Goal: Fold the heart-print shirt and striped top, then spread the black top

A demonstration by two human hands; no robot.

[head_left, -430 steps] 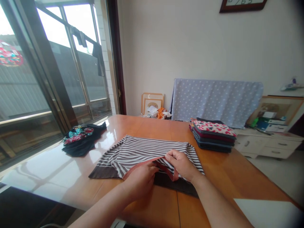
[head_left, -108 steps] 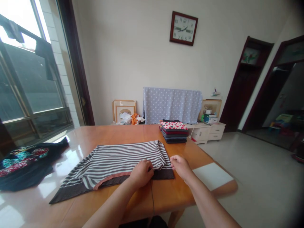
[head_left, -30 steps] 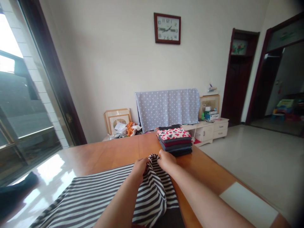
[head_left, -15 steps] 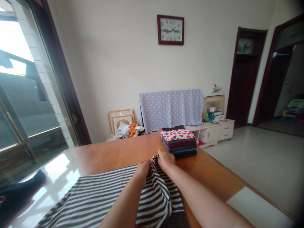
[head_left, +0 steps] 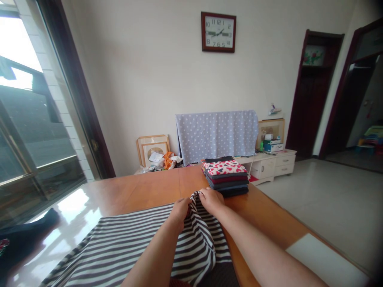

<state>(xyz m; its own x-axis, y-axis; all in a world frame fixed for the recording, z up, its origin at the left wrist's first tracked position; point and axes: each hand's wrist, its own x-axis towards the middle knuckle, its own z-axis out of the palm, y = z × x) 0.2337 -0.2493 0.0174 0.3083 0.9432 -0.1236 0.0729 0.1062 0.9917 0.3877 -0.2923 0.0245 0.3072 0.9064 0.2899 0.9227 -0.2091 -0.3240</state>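
Observation:
A black-and-white striped knit garment (head_left: pixel 131 239) lies spread over the near part of the wooden table (head_left: pixel 143 193). Its right part is bunched into a raised fold, and a dark ribbed band (head_left: pixel 220 275) shows at the lower right. My left hand (head_left: pixel 181 211) pinches the fold from the left side. Close beside it, my right hand (head_left: pixel 211 199) grips the top of the same fold, fingers closed on the cloth. Just beyond my right hand stands a stack of folded clothes (head_left: pixel 229 177), topped by a piece with a red and black heart-like print.
Dark cloth (head_left: pixel 26 235) lies at the table's left. A white sheet-like piece (head_left: pixel 323 259) lies at the right edge. Behind the table are a polka-dot cloth cover (head_left: pixel 217 135), a low white cabinet (head_left: pixel 275 165) and picture frames (head_left: pixel 152 149).
Both hands keep their hold on the striped fold and have hardly moved. The view has shifted slightly, with the clock sitting a little higher and further right.

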